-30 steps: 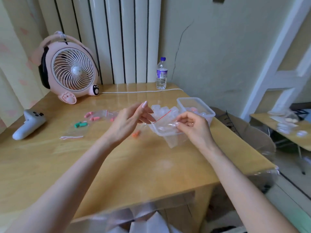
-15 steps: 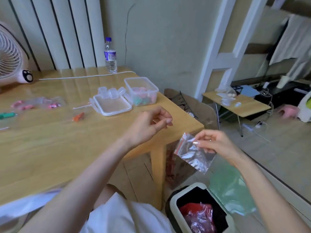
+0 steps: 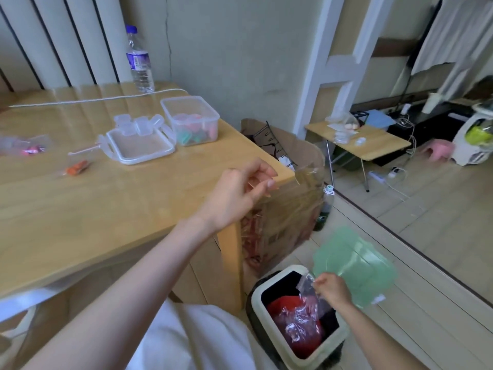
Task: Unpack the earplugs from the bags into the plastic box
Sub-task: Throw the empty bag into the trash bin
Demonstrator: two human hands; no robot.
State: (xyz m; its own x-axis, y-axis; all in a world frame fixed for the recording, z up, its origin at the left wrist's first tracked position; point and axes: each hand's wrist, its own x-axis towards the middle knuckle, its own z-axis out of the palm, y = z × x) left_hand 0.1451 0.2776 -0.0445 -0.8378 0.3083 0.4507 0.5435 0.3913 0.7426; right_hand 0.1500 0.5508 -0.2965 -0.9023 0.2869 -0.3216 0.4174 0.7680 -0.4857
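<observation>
So the right hand is down by the floor, fingertips pinching an empty clear plastic bag right over the open white-rimmed waste bin. The bag's lower end hangs down into the bin's opening, which already has crumpled red and clear plastic in it.

The left hand hovers above the near corner of the light wooden table, fingers loosely curled with the thumb close to the index finger. I can't see anything in it.

The clear rectangular plastic box sits on the far side of the table with pink and green earplugs inside. Its clear lid lies flat just beside it, with a few little clear cases at its far edge. Further left there's a small bag with an orange earplug and another bag with pink earplugs, both still on the tabletop. A blue-capped water bottle stands at the back, near the wall.
</observation>
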